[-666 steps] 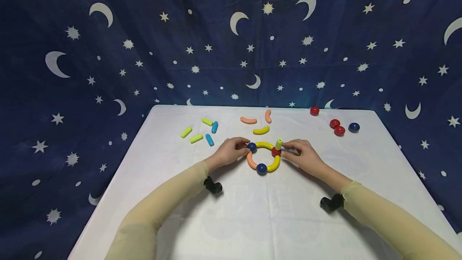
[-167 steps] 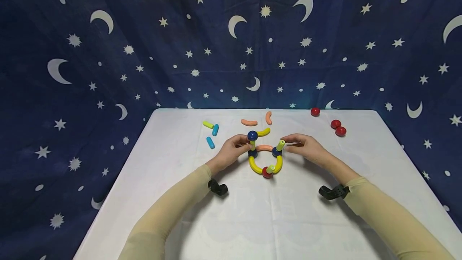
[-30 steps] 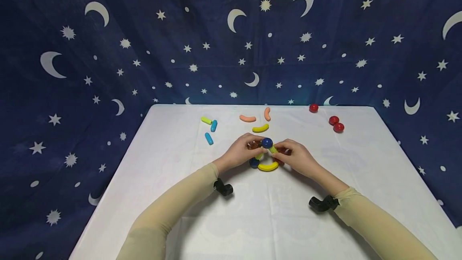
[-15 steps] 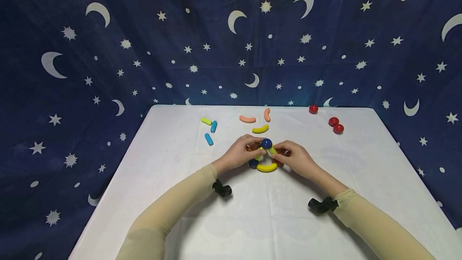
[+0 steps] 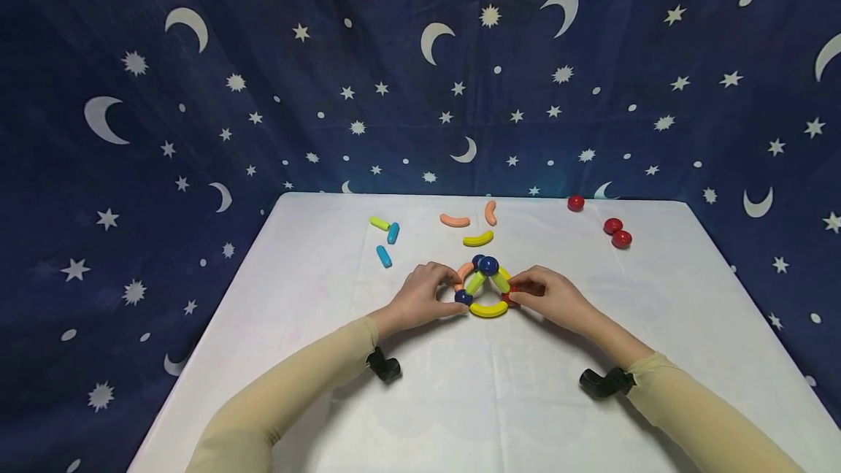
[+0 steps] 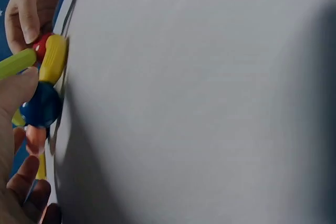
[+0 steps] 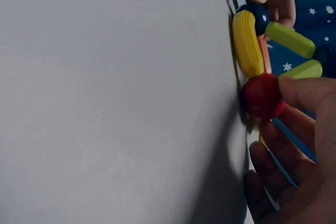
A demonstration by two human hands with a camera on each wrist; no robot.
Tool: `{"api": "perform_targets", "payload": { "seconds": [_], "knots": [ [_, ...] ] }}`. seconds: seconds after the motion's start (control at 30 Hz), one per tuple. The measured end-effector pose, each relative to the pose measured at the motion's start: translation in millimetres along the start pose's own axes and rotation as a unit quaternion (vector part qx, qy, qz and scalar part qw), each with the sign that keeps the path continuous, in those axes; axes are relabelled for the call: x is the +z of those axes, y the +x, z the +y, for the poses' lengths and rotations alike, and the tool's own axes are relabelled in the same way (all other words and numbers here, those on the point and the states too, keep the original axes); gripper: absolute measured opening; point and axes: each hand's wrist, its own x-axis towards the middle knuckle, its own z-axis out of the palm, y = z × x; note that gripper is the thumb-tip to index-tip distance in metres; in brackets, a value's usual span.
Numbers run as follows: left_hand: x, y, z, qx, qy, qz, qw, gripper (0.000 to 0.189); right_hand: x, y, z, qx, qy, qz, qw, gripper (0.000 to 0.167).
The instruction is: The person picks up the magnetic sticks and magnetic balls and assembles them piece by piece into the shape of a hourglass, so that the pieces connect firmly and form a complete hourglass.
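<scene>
A ring of magnetic rods and balls lies on the table: a front yellow curved rod (image 5: 488, 310), an orange curved rod (image 5: 464, 273) and another yellow rod, joined by balls. Two light-green straight rods (image 5: 476, 283) slope up from the ring and meet at a raised blue ball (image 5: 488, 266). My left hand (image 5: 423, 298) holds the ring's left blue ball (image 6: 41, 106) between thumb and fingers. At the opposite side my right hand (image 5: 553, 299) pinches the red ball (image 7: 262, 96), thumb on top and fingertips beneath. The ring's back blue ball is partly hidden behind the raised one.
Loose on the white table (image 5: 434, 414) are two blue rods (image 5: 384, 256) and a green rod (image 5: 379, 222) at left. A yellow curved rod (image 5: 478, 239) and two orange ones (image 5: 455, 220) lie behind the ring. Several red balls (image 5: 621, 239) sit back right.
Half a second ago both hands gripped the green rods near the raised blue ball. They have since moved down and apart to the ring's balls. Earlier, fewer green rods stood on the ring.
</scene>
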Motion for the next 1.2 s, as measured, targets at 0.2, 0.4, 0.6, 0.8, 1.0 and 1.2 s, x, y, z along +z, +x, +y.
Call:
{"api": "perform_targets", "payload": {
  "seconds": [0.2, 0.4, 0.6, 0.8, 1.0, 1.2],
  "knots": [
    [3.5, 0.9, 1.2, 0.0, -0.008, 0.02, 0.9998, 0.038, -2.6, -4.6, 4.6, 0.005, 0.0, -0.019, 0.9998, 0.039],
    [-1.2, 5.4, -1.9, -0.017, -0.029, 0.026, 0.9991, 0.029, -1.9, -7.0, 2.5, 0.004, 0.003, -0.051, 0.9987, 0.036],
    [-4.8, 16.6, -4.7, -0.042, -0.022, 0.023, 0.9986, 0.036, 4.2, -15.4, -9.8, -0.012, -0.009, -0.1, 0.9948, 0.037],
    [-5.3, 33.8, -3.3, -0.051, -0.029, 0.009, 0.9982, 0.039, 13.9, -24.5, -19.8, -0.081, -0.019, -0.134, 0.9875, 0.039],
    [-3.6, 43.2, -2.3, -0.047, -0.038, -0.008, 0.9981, 0.04, 0.5, -21.5, -13.1, -0.037, 0.017, -0.036, 0.9985, 0.021],
    [-6.5, 38.6, -4.3, -0.049, -0.061, -0.003, 0.9969, 0.042, -16.2, -3.7, 13.4, -0.021, 0.01, 0.034, 0.9991, 0.039]
  ]
}}
